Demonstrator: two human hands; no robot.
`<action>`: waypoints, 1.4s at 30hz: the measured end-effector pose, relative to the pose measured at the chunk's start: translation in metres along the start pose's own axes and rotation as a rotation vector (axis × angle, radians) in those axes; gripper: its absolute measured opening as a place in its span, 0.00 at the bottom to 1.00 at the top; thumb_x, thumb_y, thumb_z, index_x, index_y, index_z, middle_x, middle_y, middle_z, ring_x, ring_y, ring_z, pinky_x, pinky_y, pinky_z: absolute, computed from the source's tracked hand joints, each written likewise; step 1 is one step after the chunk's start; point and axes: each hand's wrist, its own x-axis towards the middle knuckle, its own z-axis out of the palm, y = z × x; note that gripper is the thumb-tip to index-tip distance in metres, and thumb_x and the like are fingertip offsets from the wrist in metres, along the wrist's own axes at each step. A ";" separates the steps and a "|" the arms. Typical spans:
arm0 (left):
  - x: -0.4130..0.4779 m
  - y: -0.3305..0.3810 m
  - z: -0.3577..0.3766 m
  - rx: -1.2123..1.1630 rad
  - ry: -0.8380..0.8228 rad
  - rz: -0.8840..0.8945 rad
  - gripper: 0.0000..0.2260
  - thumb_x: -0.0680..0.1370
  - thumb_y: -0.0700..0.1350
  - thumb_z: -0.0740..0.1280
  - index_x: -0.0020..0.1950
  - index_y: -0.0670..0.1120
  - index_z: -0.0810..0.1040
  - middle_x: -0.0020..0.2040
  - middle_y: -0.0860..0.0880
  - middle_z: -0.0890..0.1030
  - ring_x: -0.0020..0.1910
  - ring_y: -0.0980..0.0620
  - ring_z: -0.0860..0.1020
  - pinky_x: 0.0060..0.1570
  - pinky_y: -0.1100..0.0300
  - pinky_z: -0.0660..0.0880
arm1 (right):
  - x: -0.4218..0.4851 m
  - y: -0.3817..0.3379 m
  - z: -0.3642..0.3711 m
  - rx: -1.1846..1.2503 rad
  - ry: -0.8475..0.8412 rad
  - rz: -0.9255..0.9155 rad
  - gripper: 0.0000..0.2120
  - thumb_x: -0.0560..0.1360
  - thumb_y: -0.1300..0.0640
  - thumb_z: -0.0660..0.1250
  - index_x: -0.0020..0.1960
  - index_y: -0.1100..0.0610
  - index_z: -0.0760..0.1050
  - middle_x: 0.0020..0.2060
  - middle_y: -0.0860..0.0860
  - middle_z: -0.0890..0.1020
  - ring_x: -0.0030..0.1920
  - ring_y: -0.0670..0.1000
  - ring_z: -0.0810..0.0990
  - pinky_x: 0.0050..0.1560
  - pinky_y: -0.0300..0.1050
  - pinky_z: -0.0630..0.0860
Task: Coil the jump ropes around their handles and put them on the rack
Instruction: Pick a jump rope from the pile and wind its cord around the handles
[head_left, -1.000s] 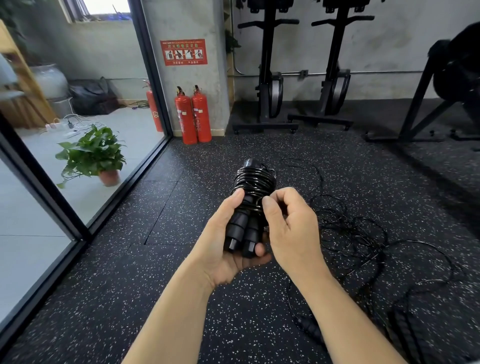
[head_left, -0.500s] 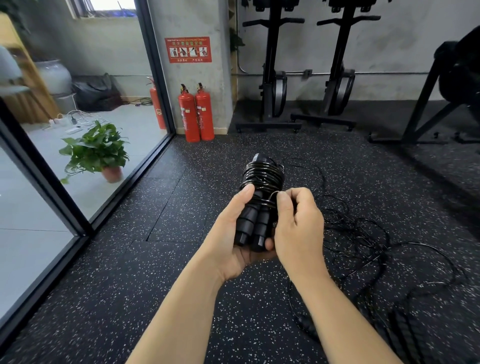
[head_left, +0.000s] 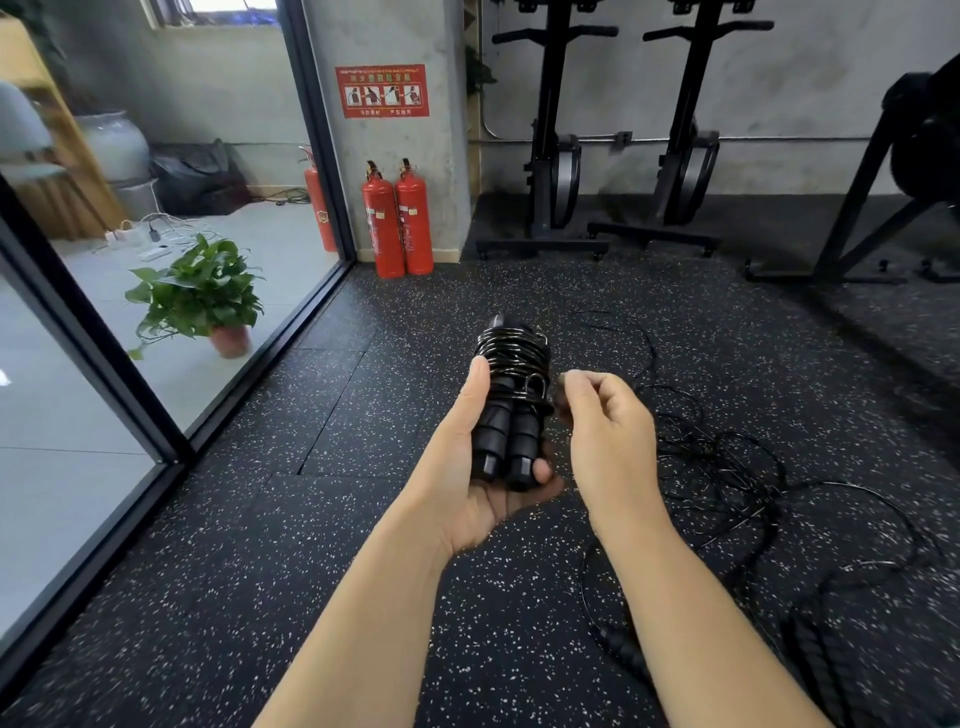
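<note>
The right hand (head_left: 608, 436) has come off the bundle. Half a second ago its thumb and forefinger were pressed against the lower turns of the coil, as if tucking in the last of the cord; now it sits just to the right of the bundle, not touching it, its fingers loosely curled, and I can make out nothing between them. A small loop of cord (head_left: 536, 383) stands up on the side of the coil nearest that hand, about where the fingers were working. I take this to mean the free end has been tucked in, so the winding of this rope looks finished, though the frame does not show how firmly the end holds.

The coiled jump rope (head_left: 514, 358) lies in the left hand (head_left: 467, 483). Its two black handles (head_left: 506, 441) lie side by side across the palm, their butt ends toward the wrist and resting on the curled fingers below. The cord is wrapped round their far halves, beyond the fingertips. The left thumb runs up the near-left side of the bundle and presses against the lowest turns, so this hand grips the rope alone.

What is left, by my reckoning, is to carry this bundle to the rack, which I cannot pick out from here. On the floor (head_left: 311, 519), beyond and to the right of the right hand, the loose jump ropes (head_left: 727, 467) lie tangled and uncoiled, well apart from both hands, so the task is only partly done.
</note>
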 end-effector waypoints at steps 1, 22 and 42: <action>0.000 0.000 0.000 -0.003 -0.011 0.001 0.31 0.70 0.69 0.65 0.53 0.42 0.83 0.42 0.43 0.79 0.30 0.49 0.75 0.35 0.52 0.82 | 0.000 -0.001 0.000 0.069 -0.037 0.077 0.08 0.79 0.51 0.62 0.49 0.53 0.78 0.40 0.45 0.81 0.35 0.39 0.76 0.39 0.37 0.72; -0.023 -0.029 0.060 0.697 0.228 -0.069 0.10 0.81 0.46 0.65 0.57 0.42 0.80 0.50 0.43 0.85 0.47 0.45 0.84 0.52 0.48 0.82 | -0.052 -0.007 -0.071 0.038 0.046 0.237 0.13 0.76 0.61 0.68 0.61 0.57 0.77 0.48 0.48 0.81 0.51 0.49 0.80 0.55 0.44 0.76; -0.052 -0.140 0.181 0.630 0.009 -0.319 0.02 0.77 0.39 0.67 0.48 0.41 0.78 0.45 0.42 0.82 0.41 0.45 0.80 0.42 0.55 0.76 | -0.126 -0.001 -0.227 -0.107 0.351 0.314 0.13 0.72 0.64 0.68 0.56 0.58 0.78 0.46 0.52 0.82 0.46 0.51 0.79 0.45 0.43 0.75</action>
